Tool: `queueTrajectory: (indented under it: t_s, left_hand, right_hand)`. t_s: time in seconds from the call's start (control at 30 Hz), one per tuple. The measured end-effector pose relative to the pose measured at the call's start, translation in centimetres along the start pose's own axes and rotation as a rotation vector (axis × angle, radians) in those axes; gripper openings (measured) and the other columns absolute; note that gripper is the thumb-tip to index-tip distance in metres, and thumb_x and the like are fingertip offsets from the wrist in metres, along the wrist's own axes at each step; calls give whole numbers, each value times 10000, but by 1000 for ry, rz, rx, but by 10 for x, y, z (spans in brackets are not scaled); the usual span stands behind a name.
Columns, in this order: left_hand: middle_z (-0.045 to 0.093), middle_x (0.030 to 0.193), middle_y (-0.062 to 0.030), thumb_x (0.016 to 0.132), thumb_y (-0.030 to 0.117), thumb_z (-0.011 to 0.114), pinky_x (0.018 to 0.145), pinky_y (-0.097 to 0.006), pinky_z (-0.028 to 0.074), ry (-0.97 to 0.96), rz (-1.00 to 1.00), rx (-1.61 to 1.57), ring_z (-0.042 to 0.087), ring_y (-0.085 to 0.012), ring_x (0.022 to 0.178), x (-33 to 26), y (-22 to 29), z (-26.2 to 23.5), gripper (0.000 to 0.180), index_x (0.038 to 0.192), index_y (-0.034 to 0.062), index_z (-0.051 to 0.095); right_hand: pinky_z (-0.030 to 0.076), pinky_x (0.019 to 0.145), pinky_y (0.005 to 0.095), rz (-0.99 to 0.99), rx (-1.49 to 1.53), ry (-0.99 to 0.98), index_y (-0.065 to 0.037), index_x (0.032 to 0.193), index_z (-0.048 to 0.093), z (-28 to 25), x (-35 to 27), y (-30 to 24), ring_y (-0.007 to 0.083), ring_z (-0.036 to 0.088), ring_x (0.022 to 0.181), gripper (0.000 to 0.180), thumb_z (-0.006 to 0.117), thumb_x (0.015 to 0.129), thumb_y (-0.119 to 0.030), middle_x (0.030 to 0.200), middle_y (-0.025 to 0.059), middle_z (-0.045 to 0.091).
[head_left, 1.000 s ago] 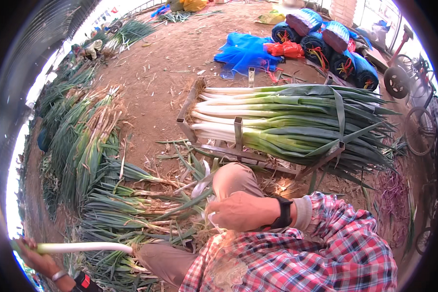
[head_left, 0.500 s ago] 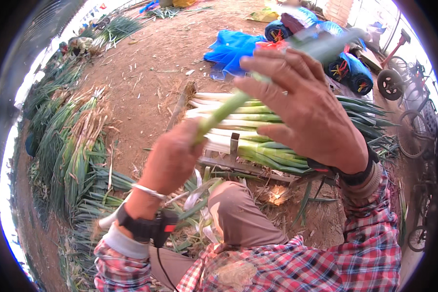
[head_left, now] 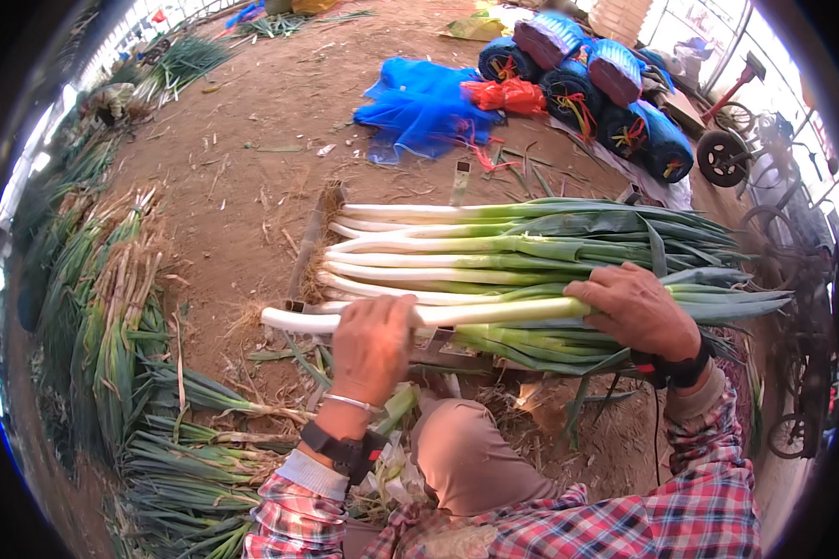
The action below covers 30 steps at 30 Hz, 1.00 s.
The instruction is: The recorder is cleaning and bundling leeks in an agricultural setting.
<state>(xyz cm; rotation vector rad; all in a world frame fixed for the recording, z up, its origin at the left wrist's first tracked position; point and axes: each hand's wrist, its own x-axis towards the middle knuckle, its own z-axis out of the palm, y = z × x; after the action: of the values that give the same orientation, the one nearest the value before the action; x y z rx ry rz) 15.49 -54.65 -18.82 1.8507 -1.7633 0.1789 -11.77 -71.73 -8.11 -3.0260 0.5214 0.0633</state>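
Green onion (head_left: 494, 313) is held by both hands, over the near side of the stack on the rack; around it, from the largest to the smallest: the brown ground (head_left: 242, 158) spreads below everything; loose bunches (head_left: 103, 345) lie at the person's left; the stack (head_left: 475, 244) rests in the metal rack (head_left: 460, 177), with white ends to the left and leaves to the right; the held stalk runs nearly parallel with this stack, its long axis going left to right across the front of the person, and its root end comes out farther left than the ends of the stack; the left hand (head_left: 373, 340) is closed around the white part, so it is nearer to the roots (head_left: 247, 321); the right hand (head_left: 639, 307) grips the green part, nearer to the leaves; whether the stalk touches the stack, I cannot tell.
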Motion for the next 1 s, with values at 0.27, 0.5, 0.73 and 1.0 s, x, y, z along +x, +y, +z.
queueTrajectory:
  t_s: [0.27,0.5,0.73,1.0]
  left_hand:
    - [607,1114,-137,841,142,616,965,-413,393,216,-24,170,542,-297,1107,66,-63,19,210,1034,69,576]
    - [608,1080,-110,856,121,533,955,-417,411,162,-130,168,556,-282,1061,81,-94,92,272,1112,64,604]
    - [590,1203,-91,886,194,554,1067,-444,329,71,-289,142,490,-281,1221,98,-103,156,297,1174,136,595]
    - [566,1222,-125,808,202,647,1042,-402,370,20,-311,162,478,-321,1212,96,-140,194,385,1179,113,603]
  right_hand:
    - [419,735,378,83,-255,209,-154,1071,601,-22,60,31,250,591,802,274,624,799,-125,811,63,547]
    - [411,759,375,107,-312,175,-151,1095,609,10,92,70,234,580,842,299,619,797,-122,846,60,553]
    - [408,769,380,175,-236,119,-122,1100,605,53,102,96,267,566,820,343,651,762,-83,854,79,547]
    - [408,784,397,238,-228,53,-129,1101,606,94,124,106,257,563,863,296,621,806,-146,869,77,537]
